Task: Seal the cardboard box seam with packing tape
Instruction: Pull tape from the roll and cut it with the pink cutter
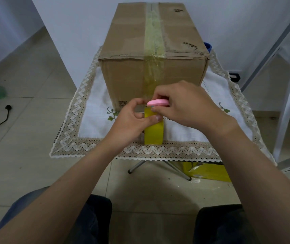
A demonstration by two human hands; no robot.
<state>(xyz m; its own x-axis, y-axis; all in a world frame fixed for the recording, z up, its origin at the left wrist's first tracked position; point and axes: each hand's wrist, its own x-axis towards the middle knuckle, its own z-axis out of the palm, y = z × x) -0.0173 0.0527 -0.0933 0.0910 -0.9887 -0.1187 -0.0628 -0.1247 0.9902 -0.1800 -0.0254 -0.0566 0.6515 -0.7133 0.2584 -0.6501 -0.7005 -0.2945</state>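
Yellow tape roll (153, 132) gripped by left hand (128, 122); right hand (184, 106) pinches pink tool (157, 102) just above.

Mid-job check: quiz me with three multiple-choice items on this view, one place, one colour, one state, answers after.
1. Where is the tape roll? A in front of the cardboard box, in the left hand; B on its top; C on a lap.
2. The small tool in the right hand is: A green; B pink; C black.
3. The cardboard box's top seam is: A bare; B gaping; C taped.
Answers: A, fingers grip it; B, pink shows between fingers; C, a tape strip covers it.
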